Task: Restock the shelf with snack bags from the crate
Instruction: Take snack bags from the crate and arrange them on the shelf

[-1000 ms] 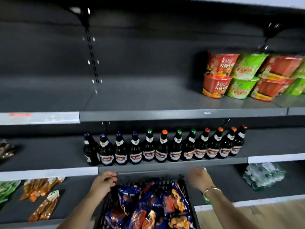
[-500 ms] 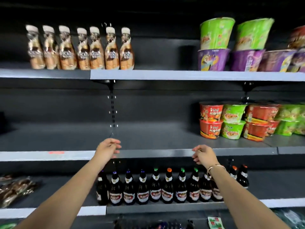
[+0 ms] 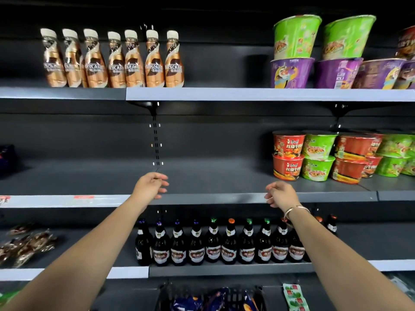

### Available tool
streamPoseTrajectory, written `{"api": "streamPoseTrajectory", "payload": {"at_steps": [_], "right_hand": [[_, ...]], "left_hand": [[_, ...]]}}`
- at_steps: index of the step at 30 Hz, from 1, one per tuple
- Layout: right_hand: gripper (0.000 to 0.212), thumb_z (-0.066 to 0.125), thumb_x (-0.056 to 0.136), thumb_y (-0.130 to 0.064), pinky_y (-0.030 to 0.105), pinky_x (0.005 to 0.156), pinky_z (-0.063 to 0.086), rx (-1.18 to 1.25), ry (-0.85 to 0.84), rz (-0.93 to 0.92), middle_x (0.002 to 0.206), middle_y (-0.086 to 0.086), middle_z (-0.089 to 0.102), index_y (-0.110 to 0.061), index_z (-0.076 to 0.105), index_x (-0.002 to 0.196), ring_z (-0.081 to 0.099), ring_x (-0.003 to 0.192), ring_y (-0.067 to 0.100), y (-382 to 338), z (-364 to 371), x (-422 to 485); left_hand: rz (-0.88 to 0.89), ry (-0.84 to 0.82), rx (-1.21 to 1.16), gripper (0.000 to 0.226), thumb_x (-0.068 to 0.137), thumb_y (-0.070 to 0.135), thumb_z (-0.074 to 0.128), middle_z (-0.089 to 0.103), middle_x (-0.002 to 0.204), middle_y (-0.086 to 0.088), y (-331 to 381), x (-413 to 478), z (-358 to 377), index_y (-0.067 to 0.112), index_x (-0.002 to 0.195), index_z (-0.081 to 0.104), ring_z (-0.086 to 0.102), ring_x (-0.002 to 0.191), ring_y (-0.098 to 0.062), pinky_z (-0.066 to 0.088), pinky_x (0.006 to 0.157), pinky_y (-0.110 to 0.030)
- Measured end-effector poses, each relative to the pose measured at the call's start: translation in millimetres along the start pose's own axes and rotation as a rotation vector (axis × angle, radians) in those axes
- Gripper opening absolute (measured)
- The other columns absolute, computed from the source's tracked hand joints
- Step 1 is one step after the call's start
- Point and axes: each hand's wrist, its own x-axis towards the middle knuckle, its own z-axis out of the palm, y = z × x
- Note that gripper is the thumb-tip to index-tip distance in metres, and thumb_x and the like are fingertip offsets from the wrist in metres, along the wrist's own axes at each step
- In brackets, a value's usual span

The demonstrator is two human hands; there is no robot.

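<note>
- Shelving unit (image 3: 202,198): dark grey, four tiers visible, pale price strips along front edges.
- Middle shelf (image 3: 213,176): bare surface across left and centre. Right end holds instant noodle bowls (image 3: 318,156), red and green, stacked two high.
- Top visible shelf: row of seven coffee drink bottles (image 3: 112,61) at left half, standing upright at the front edge. Right half has purple noodle bowls (image 3: 292,74) with green noodle cups (image 3: 296,37) stacked on top.
- Third shelf: row of dark beer bottles (image 3: 213,245) along the front edge, centre to right, caps purple, green, orange. Left end holds brown wrapped snack packets (image 3: 27,241), lying flat.
- Crate (image 3: 233,292): black, slatted, at bottom centre below the beer shelf. Snack bags (image 3: 195,303), blue and orange, lie inside it; only the tops show.
- Small red-and-green packets (image 3: 294,297) just right of the crate.
- Left hand (image 3: 150,186): raised over front edge of middle shelf, fingers loosely curled, holding nothing.
- Right hand (image 3: 281,194): same height, well apart from the left, fingers relaxed and drooping, holding nothing. Bracelet (image 3: 296,209) on the wrist.
</note>
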Motion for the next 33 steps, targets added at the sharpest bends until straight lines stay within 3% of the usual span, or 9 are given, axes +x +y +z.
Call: {"api": "streamPoseTrajectory", "payload": {"at_steps": [14, 19, 25, 29, 31, 33], "right_hand": [[0.028, 0.035, 0.093, -0.004, 0.024, 0.051, 0.044, -0.057, -0.021, 0.037, 0.067, 0.007, 0.060, -0.017, 0.053, 0.074, 0.051, 0.052, 0.016, 11.6, 3.9, 6.2], [0.026, 0.035, 0.093, -0.004, 0.017, 0.040, 0.042, -0.105, -0.050, 0.087, 0.064, 0.005, 0.058, -0.015, 0.054, 0.078, 0.051, 0.050, 0.013, 35.9, 8.4, 6.9], [0.024, 0.035, 0.093, -0.003, 0.013, 0.033, 0.039, -0.148, -0.086, 0.210, 0.061, 0.007, 0.056, -0.012, 0.055, 0.083, 0.051, 0.039, 0.011, 103.7, 30.2, 1.5], [0.032, 0.037, 0.093, 0.002, 0.013, 0.033, 0.035, -0.138, -0.128, 0.343, 0.053, 0.009, 0.054, -0.011, 0.053, 0.069, 0.049, 0.031, 0.007, 166.7, 51.7, -7.9], [0.032, 0.038, 0.091, 0.004, 0.013, 0.035, 0.036, -0.169, -0.158, 0.411, 0.043, 0.000, 0.056, -0.014, 0.052, 0.068, 0.049, 0.031, 0.006, 199.5, 60.7, -21.0], [0.032, 0.040, 0.092, 0.001, 0.013, 0.036, 0.037, -0.234, -0.207, 0.459, 0.050, 0.001, 0.058, -0.017, 0.053, 0.070, 0.049, 0.030, 0.002, 233.4, 69.0, -35.5]], "left_hand": [[-0.008, -0.019, 0.011, 0.032, 0.093, 0.005, 0.035, 0.063, 0.084, 0.004, -12.1, 7.3, 10.0, 0.025, 0.083, 0.057, 0.058, 0.070, -0.011, 0.046, 0.062, -0.023], [-0.069, -0.032, 0.016, 0.032, 0.092, 0.004, 0.035, 0.062, 0.082, 0.004, -35.7, 7.5, 25.0, 0.025, 0.082, 0.057, 0.057, 0.067, -0.010, 0.047, 0.063, -0.023], [-0.215, -0.115, 0.061, 0.030, 0.092, 0.006, 0.035, 0.063, 0.082, 0.003, -94.8, 5.8, 53.1, 0.023, 0.085, 0.059, 0.057, 0.067, -0.010, 0.046, 0.061, -0.021], [-0.338, -0.160, 0.111, 0.032, 0.090, 0.003, 0.034, 0.062, 0.081, 0.002, -147.4, -1.5, 80.1, 0.023, 0.082, 0.057, 0.055, 0.063, -0.010, 0.044, 0.060, -0.023], [-0.401, -0.184, 0.126, 0.030, 0.093, 0.003, 0.034, 0.059, 0.079, 0.002, -177.2, -10.6, 94.4, 0.021, 0.081, 0.055, 0.053, 0.063, -0.009, 0.043, 0.061, -0.023], [-0.449, -0.214, 0.132, 0.029, 0.095, 0.004, 0.036, 0.058, 0.078, 0.003, -212.4, -23.1, 105.4, 0.021, 0.082, 0.054, 0.053, 0.065, -0.008, 0.043, 0.063, -0.022]]}}
